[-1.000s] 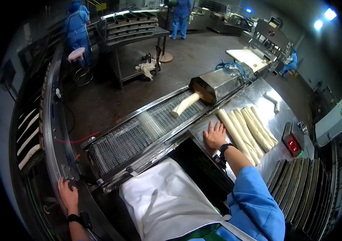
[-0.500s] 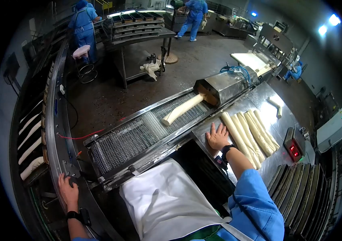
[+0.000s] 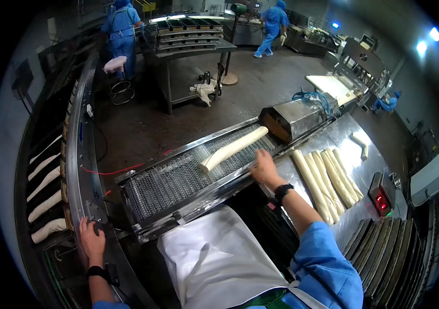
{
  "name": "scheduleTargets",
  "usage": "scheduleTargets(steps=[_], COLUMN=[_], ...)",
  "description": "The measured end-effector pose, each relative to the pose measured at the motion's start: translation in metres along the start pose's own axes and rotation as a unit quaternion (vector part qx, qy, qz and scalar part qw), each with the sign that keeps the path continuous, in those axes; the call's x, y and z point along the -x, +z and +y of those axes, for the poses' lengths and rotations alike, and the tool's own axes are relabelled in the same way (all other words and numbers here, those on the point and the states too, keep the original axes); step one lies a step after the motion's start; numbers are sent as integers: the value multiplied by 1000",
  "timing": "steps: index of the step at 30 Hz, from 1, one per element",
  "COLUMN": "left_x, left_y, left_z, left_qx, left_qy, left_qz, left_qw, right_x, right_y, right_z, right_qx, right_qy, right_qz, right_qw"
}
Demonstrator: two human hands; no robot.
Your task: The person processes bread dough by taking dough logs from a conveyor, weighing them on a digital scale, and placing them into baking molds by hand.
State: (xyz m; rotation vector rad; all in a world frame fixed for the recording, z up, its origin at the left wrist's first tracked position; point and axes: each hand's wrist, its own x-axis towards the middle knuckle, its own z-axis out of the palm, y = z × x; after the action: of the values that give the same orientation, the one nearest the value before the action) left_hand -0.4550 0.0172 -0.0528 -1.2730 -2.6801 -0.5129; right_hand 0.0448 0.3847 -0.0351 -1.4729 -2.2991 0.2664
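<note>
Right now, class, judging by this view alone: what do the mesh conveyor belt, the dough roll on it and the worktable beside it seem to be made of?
Mesh conveyor belt: metal, probably steel; its open weave glints.
Dough roll: apparently soft dough, pale cream and fairly smooth.
Worktable: likely stainless steel, since its smooth grey top throws back bright glare.

Right hand (image 3: 265, 167) near dough roll (image 3: 234, 149) (belt (image 3: 165, 183) beneath)

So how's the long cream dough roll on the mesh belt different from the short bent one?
The long dough roll is almost straight; the short dough piece is bent. The roll lies on a silvery mesh belt, the piece on a shiny steel table. Both are cream-coloured.
</note>
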Motion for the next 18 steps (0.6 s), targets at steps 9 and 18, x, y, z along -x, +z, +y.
scheduleTargets(steps=[9, 18], left_x=[-1, -2], left_y=[-6, 5], left_z=[4, -8], left_qx=[10, -6], left_qy=[9, 11], left_qz=[5, 10], left_qw=[1000, 1000], right_x=[-37, -1], right_y=[83, 9], right_z=[-156, -108], right_qx=[175, -444], right_qy=[-249, 6], right_qz=[-72, -108], right_qw=[950, 889])
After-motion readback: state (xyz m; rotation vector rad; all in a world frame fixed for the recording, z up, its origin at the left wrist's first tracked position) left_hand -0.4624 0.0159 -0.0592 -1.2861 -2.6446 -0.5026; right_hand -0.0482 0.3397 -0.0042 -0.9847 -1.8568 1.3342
